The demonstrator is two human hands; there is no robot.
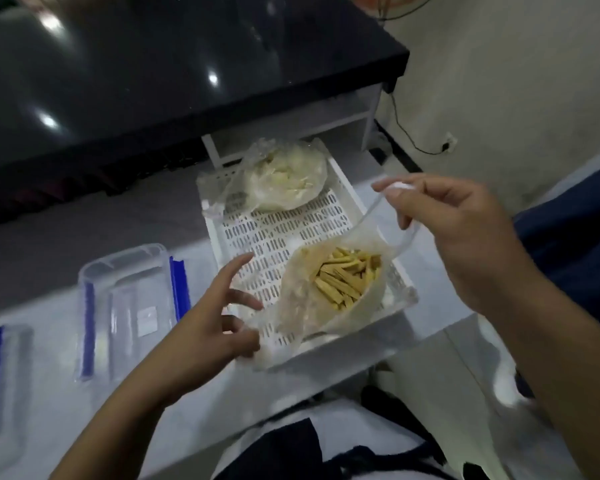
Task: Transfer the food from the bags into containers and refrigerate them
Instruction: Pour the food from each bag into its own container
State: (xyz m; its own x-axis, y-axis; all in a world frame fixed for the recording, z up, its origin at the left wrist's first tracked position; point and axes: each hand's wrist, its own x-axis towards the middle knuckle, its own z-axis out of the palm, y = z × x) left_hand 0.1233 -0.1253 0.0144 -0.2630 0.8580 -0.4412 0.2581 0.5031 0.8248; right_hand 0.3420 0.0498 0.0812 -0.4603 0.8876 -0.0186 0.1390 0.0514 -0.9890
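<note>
below the right hand [465, 237], a clear bag [329, 292] of yellow sticks [347, 275] is held open by its mouth; the film strip [381, 209] is pinched between thumb and forefinger, so that grip is closed on the bag's upper edge. just left of the bag, the left hand [219, 313] is seen with fingers spread and loosely bent; its lower fingers appear to touch the crumpled film at the bag's near side, but whether any of it is gripped cannot be told through the blur. the bag's base is rested in a white slotted tray [278, 244], and beyond the right grip a second bag [284, 178] of pale food is lying at the tray's far end. well left of the left hand, an open container [129, 313] with blue clips is waiting on the pale surface, with another [0, 368] at the frame's edge.

several failures are judged possible. since the bag is hung from one thin pinch, the film could slip or tear under the load, and the sticks would be spilled into the tray's slots. if the base is lifted without support from the left hand, the bag could be tipped toward the near tray edge. the container lies well apart, so pieces could be dropped during the carry across.
</note>
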